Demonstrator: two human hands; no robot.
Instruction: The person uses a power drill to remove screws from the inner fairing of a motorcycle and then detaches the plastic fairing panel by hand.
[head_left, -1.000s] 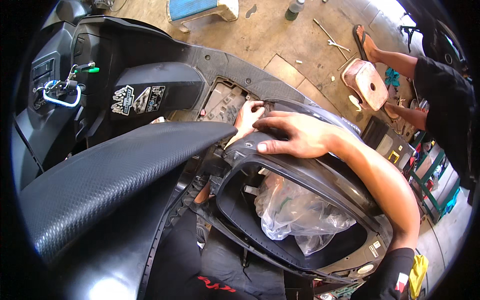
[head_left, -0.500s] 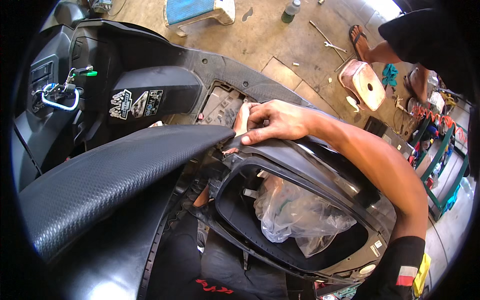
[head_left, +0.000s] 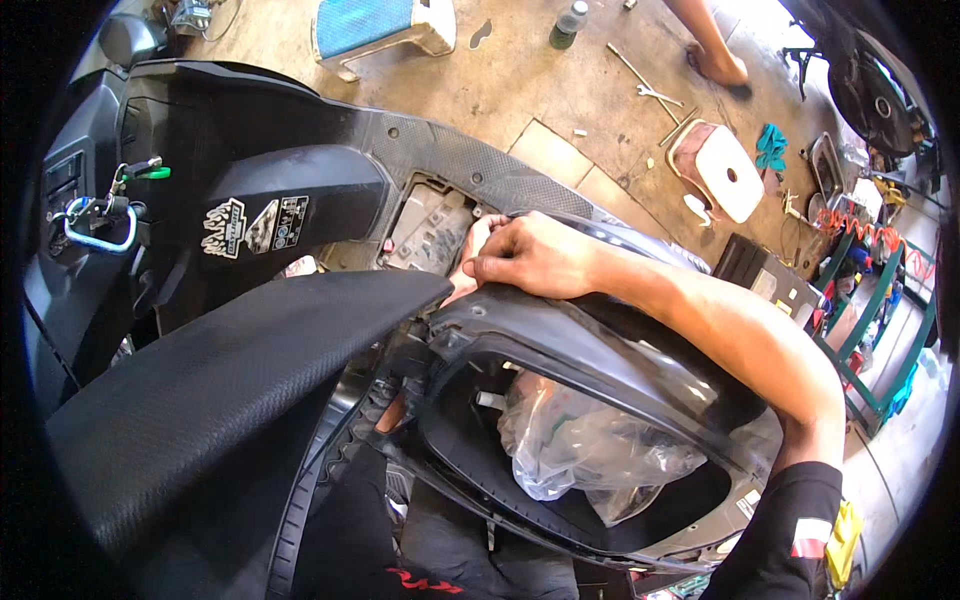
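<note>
At the front end of the scooter's dark side body panel, my two hands meet. My right hand reaches over the panel from the right, closed, its fingers bent down against the left one. Partly covered by it, my left hand comes up from below between the seat and the panel, its fingers curled. What the fingers hold is hidden. The raised black seat is tilted to the left. Behind the panel, the open storage compartment holds a clear plastic bag.
An open recess lies in the footboard ahead of my hands. Keys with a carabiner hang at the ignition. On the floor are a blue-topped stool, a bottle, wrenches and a pale stool. Another person's leg stands beyond.
My right hand has turned over, its thumb no longer stretched along the panel, and closes nearer the left hand. The other person has stepped away from the pale stool. The view has shifted slightly.
</note>
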